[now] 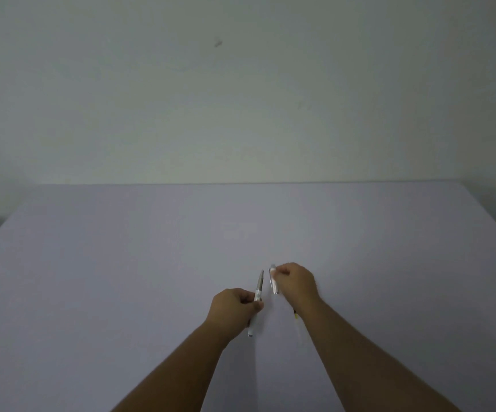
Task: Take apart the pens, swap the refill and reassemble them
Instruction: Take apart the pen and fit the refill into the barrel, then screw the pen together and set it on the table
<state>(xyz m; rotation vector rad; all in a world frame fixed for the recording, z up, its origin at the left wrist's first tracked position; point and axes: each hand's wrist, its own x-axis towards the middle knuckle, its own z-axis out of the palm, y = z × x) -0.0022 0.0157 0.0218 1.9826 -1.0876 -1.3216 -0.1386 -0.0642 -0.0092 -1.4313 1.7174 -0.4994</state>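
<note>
We see little of the pens' detail, since both are small, partly wrapped by fingers and softly blurred; the piece under our right hand (295, 282) is the hardest to read, a pale, clear tube (273, 279) showing only along the left edge of that grip, and a thin strip with a yellow and dark mark (296, 316) peeks out just behind the right wrist, too faint for us to name; our forearms are cut off by the lower edge of the view.

The bench (122, 278) is a plain, pale lilac surface running back to a bare, off-white wall (240, 99); the light is dim and flat.

Our left hand (233, 306) is closed around a white pen (257, 301), which passes through the grip at a slant; its grey, tapered front end rises up and beyond the fingers, and its white back end sticks out below the grip, toward us; our right hand is closed on the clear tube, just to the right of the left grip's pen, the two pieces near but apart.
</note>
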